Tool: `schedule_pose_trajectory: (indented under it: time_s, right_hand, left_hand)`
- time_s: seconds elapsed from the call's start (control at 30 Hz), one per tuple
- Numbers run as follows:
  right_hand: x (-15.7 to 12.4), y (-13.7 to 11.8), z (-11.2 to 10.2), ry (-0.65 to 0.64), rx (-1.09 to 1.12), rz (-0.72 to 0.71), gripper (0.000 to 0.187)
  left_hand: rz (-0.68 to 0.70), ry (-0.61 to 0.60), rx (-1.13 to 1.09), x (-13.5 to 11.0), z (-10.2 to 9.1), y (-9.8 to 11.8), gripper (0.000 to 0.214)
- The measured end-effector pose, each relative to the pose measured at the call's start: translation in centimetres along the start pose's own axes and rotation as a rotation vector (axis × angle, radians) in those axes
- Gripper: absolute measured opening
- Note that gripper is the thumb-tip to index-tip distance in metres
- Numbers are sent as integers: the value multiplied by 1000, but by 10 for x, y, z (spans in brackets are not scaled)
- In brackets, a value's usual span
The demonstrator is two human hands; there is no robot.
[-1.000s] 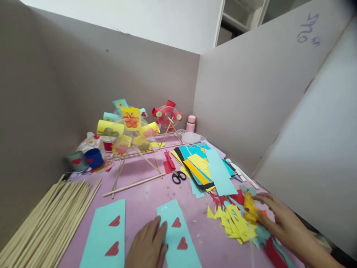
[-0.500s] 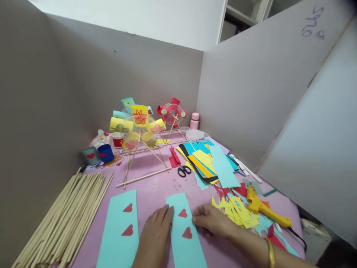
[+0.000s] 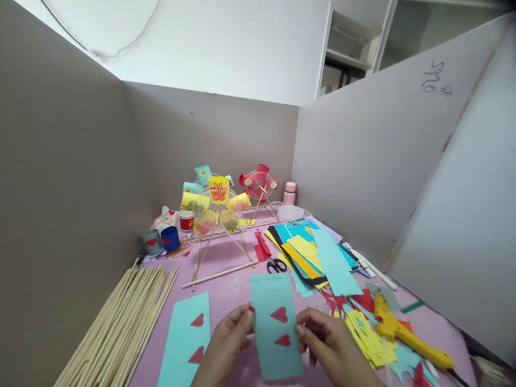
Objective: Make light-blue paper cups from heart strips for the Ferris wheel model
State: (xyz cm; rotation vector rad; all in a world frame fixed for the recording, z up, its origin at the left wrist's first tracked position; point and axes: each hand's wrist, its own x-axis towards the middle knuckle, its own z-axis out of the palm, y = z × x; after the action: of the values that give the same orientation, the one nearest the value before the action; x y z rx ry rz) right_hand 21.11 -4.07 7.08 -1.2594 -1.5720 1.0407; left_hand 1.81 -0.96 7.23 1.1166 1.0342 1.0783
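The strip (image 3: 276,322) is held between both hands, lifted off the bench (image 3: 234,287). The left hand (image 3: 226,349) is closed on its left edge, the right hand (image 3: 328,349) on its right edge. Its long axis runs away from the hands; both are equally near.

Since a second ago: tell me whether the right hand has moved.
Yes. The right hand left the scrap pile beside the yellow glue gun and swung left; it now pinches the right edge of the teal strip with two red hearts, opposite the left hand.
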Motion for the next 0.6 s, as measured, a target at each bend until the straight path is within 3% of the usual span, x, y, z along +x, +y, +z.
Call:
schedule_pose_trajectory:
  time_s: [0.17,0.37,0.6]
  right_hand:
    - [-1,13,7,-11,-47,-58,36]
    - [-2,12,12,33,-5,-67,37]
    - [-11,37,25,11,446,275,57]
  left_hand:
    - [45,22,-16,-9,10,23,28]
    - [43,55,-66,-12,21,30,23]
    - [15,139,-156,-8,15,42,24]
